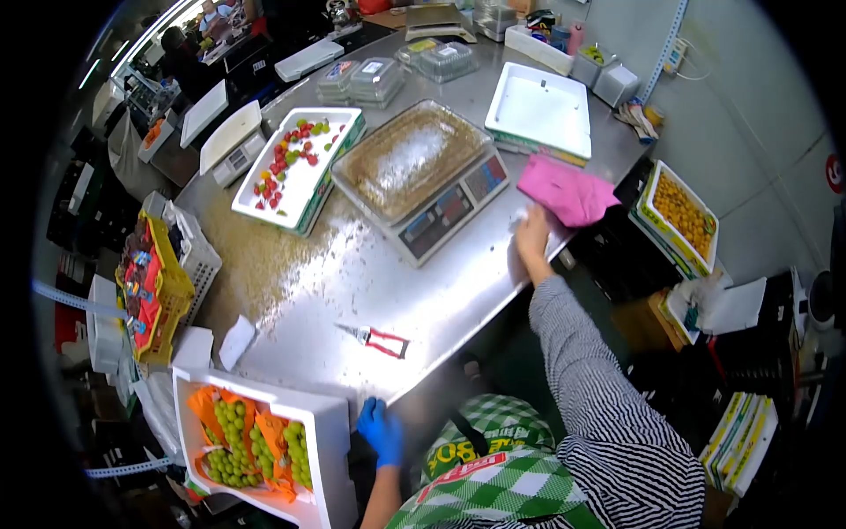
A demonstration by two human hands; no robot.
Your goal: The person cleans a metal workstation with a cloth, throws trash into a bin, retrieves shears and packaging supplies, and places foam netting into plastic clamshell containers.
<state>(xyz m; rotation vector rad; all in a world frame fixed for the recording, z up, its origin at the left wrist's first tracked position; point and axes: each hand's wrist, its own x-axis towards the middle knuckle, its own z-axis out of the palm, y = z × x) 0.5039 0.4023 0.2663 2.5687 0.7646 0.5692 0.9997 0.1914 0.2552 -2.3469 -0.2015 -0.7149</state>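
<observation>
My left hand [381, 432], in a blue glove, is at the table's front edge, just right of a white foam box [330, 441]. Its fingers look loosely apart with nothing seen in them. Green grapes [233, 441] in orange wrapping lie inside that box. My bare right hand [533, 236] is over the right edge of the metal table, close against a folded pink cloth [568, 189]; its fingers are blurred, and whether they grip the cloth cannot be made out. Red-handled pruning shears [374, 339] lie on the table between my hands, blades to the left.
A scale [449, 212] with a wet, clear-topped pan stands mid-table. Left of it is a white tray [256, 198] of strawberries; behind are clear clamshell boxes [374, 79] and a white tray [539, 110]. A box of yellow fruit [679, 216] sits to the right, a yellow crate [163, 291] left.
</observation>
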